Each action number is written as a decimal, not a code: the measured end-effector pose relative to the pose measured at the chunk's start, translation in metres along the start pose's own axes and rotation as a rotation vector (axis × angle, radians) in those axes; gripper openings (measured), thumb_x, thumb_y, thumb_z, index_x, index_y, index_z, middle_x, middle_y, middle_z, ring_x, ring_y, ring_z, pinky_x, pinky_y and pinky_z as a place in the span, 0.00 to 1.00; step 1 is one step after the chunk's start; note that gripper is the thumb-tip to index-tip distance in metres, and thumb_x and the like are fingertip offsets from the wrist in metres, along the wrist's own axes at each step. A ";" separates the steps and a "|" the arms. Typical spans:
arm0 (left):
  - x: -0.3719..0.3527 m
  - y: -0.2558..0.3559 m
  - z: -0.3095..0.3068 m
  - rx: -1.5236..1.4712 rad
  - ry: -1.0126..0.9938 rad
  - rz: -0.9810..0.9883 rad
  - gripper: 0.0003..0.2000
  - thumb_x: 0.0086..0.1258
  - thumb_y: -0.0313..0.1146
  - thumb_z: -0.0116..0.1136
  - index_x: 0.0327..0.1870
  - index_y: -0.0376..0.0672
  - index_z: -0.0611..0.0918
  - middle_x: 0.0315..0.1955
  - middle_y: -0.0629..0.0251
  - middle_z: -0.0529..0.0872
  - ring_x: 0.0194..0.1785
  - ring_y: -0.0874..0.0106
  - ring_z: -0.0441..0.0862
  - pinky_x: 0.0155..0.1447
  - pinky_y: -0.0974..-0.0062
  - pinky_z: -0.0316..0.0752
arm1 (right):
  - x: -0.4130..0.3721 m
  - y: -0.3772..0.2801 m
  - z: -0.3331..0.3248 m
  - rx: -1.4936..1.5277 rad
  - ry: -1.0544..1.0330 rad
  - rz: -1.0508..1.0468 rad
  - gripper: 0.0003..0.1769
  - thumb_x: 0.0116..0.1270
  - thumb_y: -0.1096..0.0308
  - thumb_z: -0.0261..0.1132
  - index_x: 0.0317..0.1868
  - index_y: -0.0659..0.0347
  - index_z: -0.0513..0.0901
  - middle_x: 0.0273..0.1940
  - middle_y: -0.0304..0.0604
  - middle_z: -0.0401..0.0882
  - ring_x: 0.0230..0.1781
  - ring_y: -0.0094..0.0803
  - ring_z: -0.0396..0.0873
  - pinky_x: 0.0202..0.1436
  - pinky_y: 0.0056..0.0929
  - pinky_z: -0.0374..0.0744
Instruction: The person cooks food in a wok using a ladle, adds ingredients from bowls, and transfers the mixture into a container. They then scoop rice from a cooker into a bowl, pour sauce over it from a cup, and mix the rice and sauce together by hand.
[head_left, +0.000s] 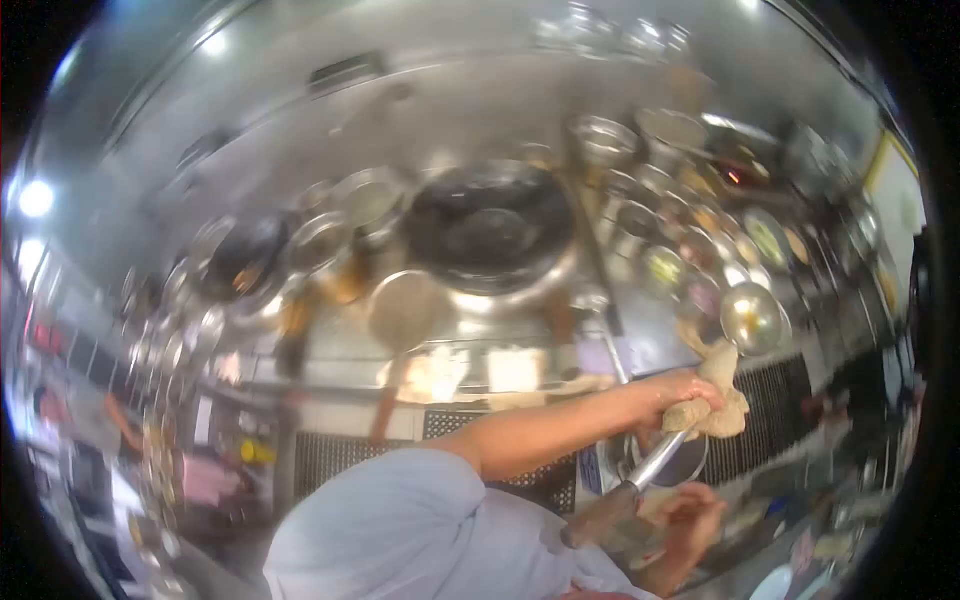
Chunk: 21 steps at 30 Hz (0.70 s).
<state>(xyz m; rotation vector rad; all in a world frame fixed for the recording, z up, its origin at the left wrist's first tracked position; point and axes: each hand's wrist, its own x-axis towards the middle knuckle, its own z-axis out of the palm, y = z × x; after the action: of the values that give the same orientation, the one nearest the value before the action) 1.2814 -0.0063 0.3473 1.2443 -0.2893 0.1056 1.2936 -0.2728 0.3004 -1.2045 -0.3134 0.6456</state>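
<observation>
My left hand [685,395] reaches across to the right and is closed on a beige cloth [728,408]. The cloth is bunched around the metal shaft of a ladle [658,462]. The ladle's round metal bowl [755,318] shows just beyond the cloth, and its brownish handle slants down to the left toward my body. My right hand [692,522] is below, beside the ladle's handle and apart from it. Its fingers are loosely bent and slightly spread, with nothing seen in them. Motion blur softens the details.
A large dark wok [490,230] sits on the stove ahead. A round utensil with a wooden handle [405,310] lies in front of it. Several bowls of ingredients [665,268] stand at the right. A second dark pan [245,260] is at the left. Another person [100,430] is at far left.
</observation>
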 end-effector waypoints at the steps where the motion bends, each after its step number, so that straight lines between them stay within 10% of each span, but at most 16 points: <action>1: -0.028 0.027 -0.012 -0.060 0.112 -0.023 0.23 0.50 0.31 0.70 0.51 0.44 0.79 0.45 0.58 0.84 0.52 0.64 0.80 0.53 0.69 0.75 | 0.007 0.008 0.041 0.124 -0.386 0.116 0.41 0.68 0.30 0.48 0.54 0.65 0.76 0.28 0.48 0.82 0.28 0.37 0.82 0.30 0.36 0.81; 6: -0.181 0.109 -0.068 -0.420 0.392 0.258 0.20 0.60 0.31 0.65 0.54 0.40 0.76 0.45 0.62 0.83 0.51 0.67 0.80 0.52 0.66 0.79 | -0.049 -0.025 0.272 0.433 -0.690 0.533 0.38 0.72 0.41 0.52 0.70 0.62 0.59 0.50 0.57 0.79 0.37 0.46 0.84 0.35 0.43 0.85; 10: -0.313 0.206 -0.084 -0.215 0.885 0.277 0.19 0.63 0.38 0.65 0.52 0.41 0.77 0.42 0.62 0.84 0.46 0.69 0.82 0.49 0.68 0.80 | -0.067 -0.002 0.389 0.768 -0.918 0.804 0.26 0.71 0.71 0.45 0.68 0.71 0.60 0.33 0.39 0.65 0.18 0.21 0.62 0.19 0.25 0.67; 13: -0.429 0.240 -0.104 -0.222 0.958 0.089 0.19 0.70 0.50 0.56 0.52 0.45 0.78 0.43 0.64 0.84 0.46 0.70 0.83 0.49 0.67 0.79 | -0.086 0.029 0.479 0.769 -0.906 0.965 0.25 0.72 0.67 0.47 0.65 0.75 0.63 0.28 0.34 0.65 0.14 0.18 0.61 0.15 0.20 0.66; 21: -0.677 0.234 -0.076 -0.374 1.185 0.558 0.29 0.72 0.56 0.51 0.64 0.43 0.70 0.57 0.59 0.79 0.58 0.63 0.78 0.62 0.58 0.73 | -0.103 0.155 0.717 0.707 -1.171 1.269 0.20 0.69 0.68 0.55 0.54 0.78 0.72 0.25 0.35 0.71 0.16 0.21 0.69 0.18 0.22 0.71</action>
<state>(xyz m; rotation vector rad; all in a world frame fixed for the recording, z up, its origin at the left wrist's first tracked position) 0.5896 0.1935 0.3546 0.5402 0.3799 1.1643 0.7734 0.2422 0.4141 -0.0669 -0.1984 2.3339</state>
